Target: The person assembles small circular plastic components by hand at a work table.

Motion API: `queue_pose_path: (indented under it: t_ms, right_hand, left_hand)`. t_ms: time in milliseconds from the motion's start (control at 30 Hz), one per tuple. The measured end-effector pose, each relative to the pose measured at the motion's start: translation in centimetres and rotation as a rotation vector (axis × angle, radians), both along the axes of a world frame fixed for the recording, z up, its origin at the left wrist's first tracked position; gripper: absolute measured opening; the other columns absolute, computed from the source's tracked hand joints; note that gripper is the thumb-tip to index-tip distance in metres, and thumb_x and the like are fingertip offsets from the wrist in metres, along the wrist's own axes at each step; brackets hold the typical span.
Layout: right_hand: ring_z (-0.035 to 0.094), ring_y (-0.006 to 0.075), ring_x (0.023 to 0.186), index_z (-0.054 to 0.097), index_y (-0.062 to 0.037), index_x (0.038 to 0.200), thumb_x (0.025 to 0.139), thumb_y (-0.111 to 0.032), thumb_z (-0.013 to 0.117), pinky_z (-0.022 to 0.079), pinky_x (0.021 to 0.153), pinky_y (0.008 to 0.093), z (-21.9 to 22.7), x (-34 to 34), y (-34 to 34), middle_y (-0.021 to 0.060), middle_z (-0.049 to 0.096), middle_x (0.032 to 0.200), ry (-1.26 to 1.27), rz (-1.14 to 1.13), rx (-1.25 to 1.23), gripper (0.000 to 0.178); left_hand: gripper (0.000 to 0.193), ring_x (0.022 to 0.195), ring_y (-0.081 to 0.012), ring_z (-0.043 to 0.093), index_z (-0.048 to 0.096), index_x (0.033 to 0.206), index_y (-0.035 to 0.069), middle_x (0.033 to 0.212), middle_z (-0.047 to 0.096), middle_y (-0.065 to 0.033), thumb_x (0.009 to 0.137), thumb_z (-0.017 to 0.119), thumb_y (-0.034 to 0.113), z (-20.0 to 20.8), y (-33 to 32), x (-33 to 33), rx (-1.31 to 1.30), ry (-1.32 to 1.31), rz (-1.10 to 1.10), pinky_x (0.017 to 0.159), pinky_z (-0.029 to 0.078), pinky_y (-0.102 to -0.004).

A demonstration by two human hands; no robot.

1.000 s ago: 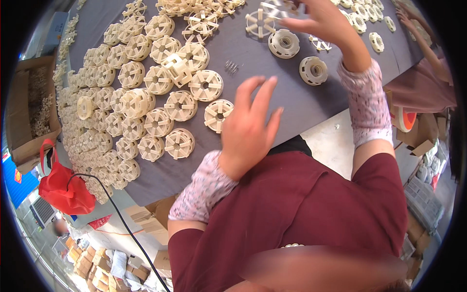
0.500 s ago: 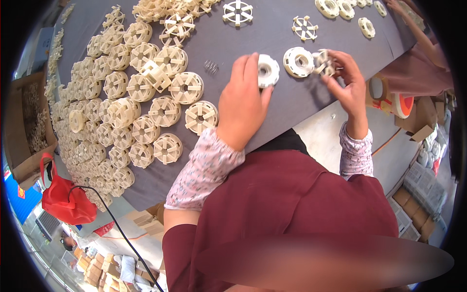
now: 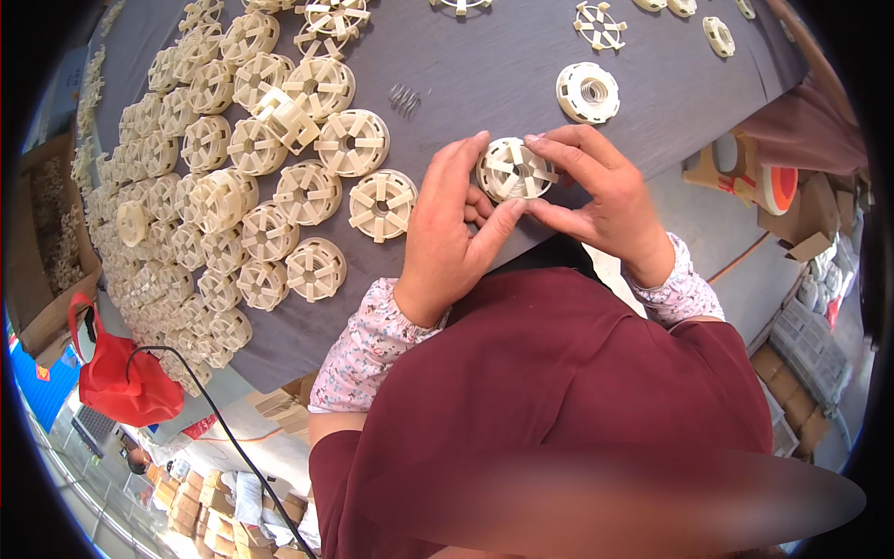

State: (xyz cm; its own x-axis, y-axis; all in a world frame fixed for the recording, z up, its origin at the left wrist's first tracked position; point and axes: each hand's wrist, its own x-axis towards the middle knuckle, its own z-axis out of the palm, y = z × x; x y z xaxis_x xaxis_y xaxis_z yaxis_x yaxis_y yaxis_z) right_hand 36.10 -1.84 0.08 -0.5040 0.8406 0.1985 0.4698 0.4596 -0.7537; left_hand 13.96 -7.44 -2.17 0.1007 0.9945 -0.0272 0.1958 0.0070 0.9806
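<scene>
Between both hands, near the table's front edge, is a round cream plastic housing (image 3: 507,183) with a spoked wheel piece set in its top and a coil spring showing through the middle. My left hand (image 3: 449,224) grips it from the left, thumb at its lower rim. From the right, my right hand (image 3: 596,191) pinches the rim with thumb and fingers. Just beyond lies another ring housing (image 3: 564,93) with a coil spring inside it. A loose spring (image 3: 406,99) rests to the left, and a separate spoked wheel (image 3: 600,26) lies farther back.
Many spoked housings (image 3: 381,207) crowd the left of the grey-covered table (image 3: 484,84). A red bag (image 3: 130,382) with a black cord hangs at the left edge. Several ring pieces (image 3: 718,37) lie at the far right, near another person's arm (image 3: 810,51).
My right hand has brought a spoked piece leftward onto the housing in my left hand. Both hands now meet around it, nearer to my body. The view has shifted slightly.
</scene>
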Motion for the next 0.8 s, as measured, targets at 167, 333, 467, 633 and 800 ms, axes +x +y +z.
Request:
queue_pose_path:
  t_ms: [167,333,467,633,800]
  right_hand:
    - [0.075,0.0254,0.098,0.074,-0.0013,0.131,0.081,-0.021,0.095,0.064,0.083,0.0352,-0.6,-0.3,-0.6,0.0121,0.071,0.120,-0.049,-0.019,0.052,0.058]
    - [0.075,0.0263,0.098,0.075,-0.0010,0.130,0.079,-0.021,0.096,0.064,0.083,0.0356,-0.2,-0.7,-1.1,0.0121,0.071,0.119,-0.056,-0.067,0.080,0.058]
    - [0.075,0.0261,0.096,0.075,-0.0006,0.129,0.077,-0.021,0.097,0.064,0.082,0.0356,-0.2,-0.9,-1.5,0.0117,0.072,0.118,-0.062,-0.096,0.098,0.060]
    - [0.074,0.0257,0.094,0.075,-0.0005,0.129,0.078,-0.024,0.097,0.063,0.078,0.0360,-1.2,-1.3,-1.8,0.0108,0.071,0.116,-0.044,-0.115,0.099,0.060]
    - [0.073,0.0255,0.092,0.075,-0.0005,0.129,0.078,-0.025,0.096,0.061,0.076,0.0364,-1.4,-1.8,-2.0,0.0097,0.070,0.113,-0.093,-0.146,0.102,0.060]
  left_hand:
    - [0.057,0.080,-0.0109,0.063,0.055,0.153,-0.004,0.144,0.057,-0.0172,0.099,0.075,0.002,0.3,0.2,-0.1,0.005,0.014,0.000,0.070,0.058,-0.0262]
    - [0.052,0.091,-0.0088,0.065,0.060,0.152,-0.001,0.145,0.058,-0.0140,0.101,0.069,0.000,0.5,0.3,0.0,-0.035,-0.049,0.010,0.080,0.058,-0.0241]
    - [0.052,0.088,-0.0108,0.064,0.058,0.152,-0.002,0.144,0.058,-0.0155,0.102,0.069,0.000,0.2,0.2,0.2,-0.008,-0.054,0.023,0.074,0.058,-0.0257]
    - [0.050,0.091,-0.0087,0.066,0.062,0.152,0.001,0.144,0.061,-0.0144,0.103,0.068,-0.001,0.2,0.5,0.1,-0.016,0.002,0.017,0.079,0.058,-0.0237]
    - [0.051,0.095,-0.0181,0.070,0.061,0.152,0.000,0.143,0.063,-0.0168,0.102,0.067,-0.003,0.0,0.9,0.2,-0.013,-0.007,0.009,0.076,0.059,-0.0289]
